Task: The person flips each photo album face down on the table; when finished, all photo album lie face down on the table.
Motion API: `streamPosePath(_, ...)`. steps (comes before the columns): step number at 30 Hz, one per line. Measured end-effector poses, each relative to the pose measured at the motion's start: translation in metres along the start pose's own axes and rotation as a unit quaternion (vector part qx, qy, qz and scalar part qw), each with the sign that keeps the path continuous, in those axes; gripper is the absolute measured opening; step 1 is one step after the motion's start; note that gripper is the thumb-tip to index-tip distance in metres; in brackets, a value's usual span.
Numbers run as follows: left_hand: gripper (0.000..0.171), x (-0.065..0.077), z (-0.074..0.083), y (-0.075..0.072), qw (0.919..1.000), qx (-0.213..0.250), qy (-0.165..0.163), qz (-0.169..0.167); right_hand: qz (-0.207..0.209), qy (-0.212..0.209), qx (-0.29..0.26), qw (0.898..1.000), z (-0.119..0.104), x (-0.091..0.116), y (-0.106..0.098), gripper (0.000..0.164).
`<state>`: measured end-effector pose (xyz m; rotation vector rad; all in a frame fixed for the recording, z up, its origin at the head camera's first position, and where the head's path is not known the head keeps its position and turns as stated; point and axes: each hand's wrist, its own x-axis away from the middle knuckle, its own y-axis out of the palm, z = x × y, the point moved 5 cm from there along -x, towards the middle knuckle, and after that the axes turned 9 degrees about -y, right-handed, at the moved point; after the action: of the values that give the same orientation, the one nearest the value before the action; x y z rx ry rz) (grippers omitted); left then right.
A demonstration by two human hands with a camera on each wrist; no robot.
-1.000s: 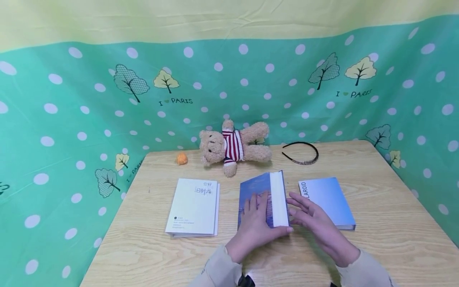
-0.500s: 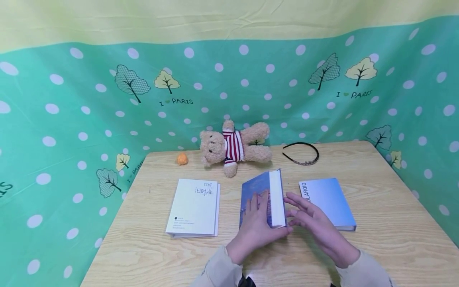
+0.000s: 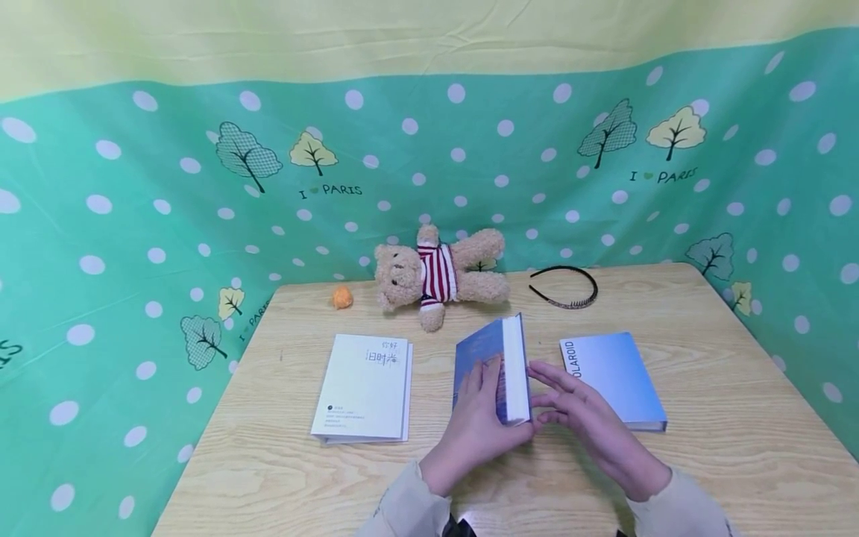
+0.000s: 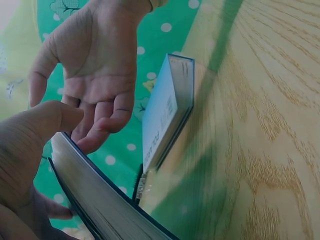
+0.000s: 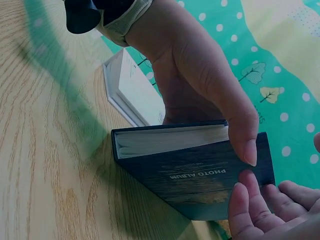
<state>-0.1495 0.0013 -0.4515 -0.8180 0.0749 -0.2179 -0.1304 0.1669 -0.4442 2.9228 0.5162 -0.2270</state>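
A dark blue photo album [image 3: 485, 347] stands tilted on its edge near the middle of the table, its white page edges facing up and toward me. My left hand [image 3: 473, 429] grips it, fingers spread over the left cover. In the right wrist view, that hand's thumb presses the cover lettered PHOTO ALBUM [image 5: 190, 187]. On the other side, my right hand [image 3: 600, 425] has loosely bent fingers, their tips at the album's right cover beside the left thumb. The left wrist view shows the page block [image 4: 95, 185] between the covers and the right palm [image 4: 100, 65] beyond.
A white album [image 3: 362, 388] lies to the left. The light blue POLAROID album [image 3: 617, 380] lies to the right, close behind my right hand. Farther back are an orange fuzzy ball [image 3: 342, 297], a teddy bear [image 3: 438, 276] and a black headband [image 3: 593, 287], before a green dotted curtain [image 3: 403, 186].
The dark blue album has shifted slightly left and turned a bit more upright in my left hand. My right fingers have followed it a little leftward.
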Motion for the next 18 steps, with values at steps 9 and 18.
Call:
streamPosePath(9,0.108,0.003,0.003,-0.002,0.9995,0.021,0.016,0.019,-0.014,0.009,-0.002,1.0,0.004,0.001,0.002,0.049)
streamPosePath(18,0.104,0.003,0.006,-0.005,0.9973,0.069,0.02,0.013,-0.034,0.02,-0.016,0.999,0.011,0.002,0.003,0.052)
